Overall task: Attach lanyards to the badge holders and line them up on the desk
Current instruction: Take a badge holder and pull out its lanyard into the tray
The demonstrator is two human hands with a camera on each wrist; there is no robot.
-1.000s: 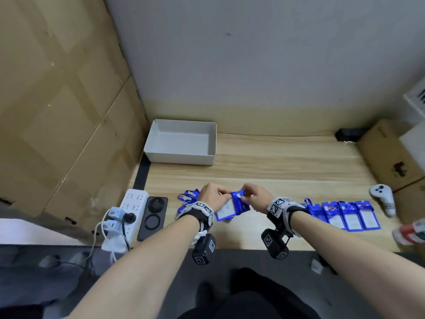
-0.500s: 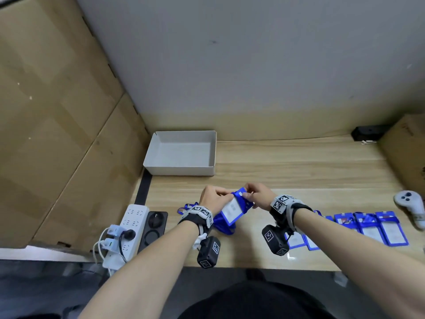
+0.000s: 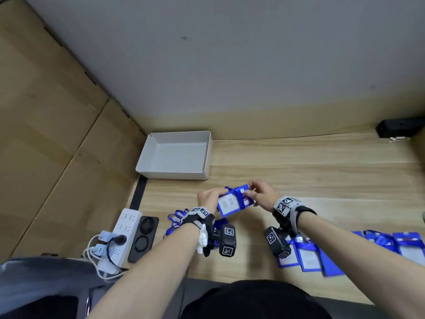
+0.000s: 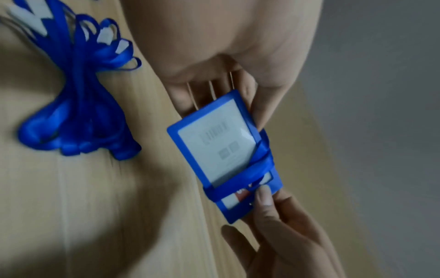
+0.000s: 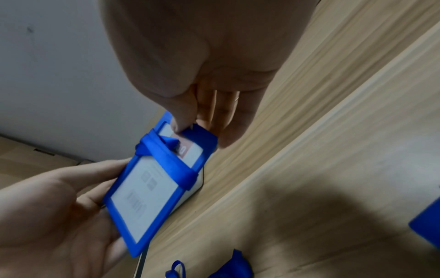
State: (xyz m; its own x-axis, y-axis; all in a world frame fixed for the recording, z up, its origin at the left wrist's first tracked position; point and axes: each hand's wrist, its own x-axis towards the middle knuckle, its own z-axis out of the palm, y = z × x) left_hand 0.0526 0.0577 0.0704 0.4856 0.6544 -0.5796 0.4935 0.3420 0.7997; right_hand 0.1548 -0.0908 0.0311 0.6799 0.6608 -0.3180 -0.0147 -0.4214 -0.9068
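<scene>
A: Where's the badge holder [image 3: 232, 201] right now?

B: Held up off the table [image 3: 299, 171], between both hands. The left hand [image 3: 208, 199] grips its lower end, fingers [image 4: 262, 112] curled round the frame. The right hand [image 3: 262, 194] pinches the top end, where the lanyard [image 4: 240, 180] crosses the front of the holder.

A: So both hands are grasping something?

B: Yes. The left is clamped on the holder; the right thumb presses on the strap at the top edge, with its fingers [image 5: 228, 120] behind the holder. I can't tell whether the clip is actually through the slot; that spot is covered.

A: How would you do this step well?

B: I'd keep the left grip firm and low so the holder doesn't twist, and let the right fingers do the fine work at the slot. The strap is wound across the card window, so I'd say it needs seating snugly without slipping off a corner. Then it goes down beside the row of finished badges [image 3: 322, 254] at the right.

A: What else is around?

B: A pale wood-grain table against a grey wall [image 3: 230, 65]. A pile of loose lanyards [image 4: 78, 116] lies near the left wrist, an open white box [image 3: 177, 155] sits at the back left, a power strip [image 3: 122, 236] hangs off the left edge, and cardboard panels [image 3: 57, 134] line the left side.
</scene>
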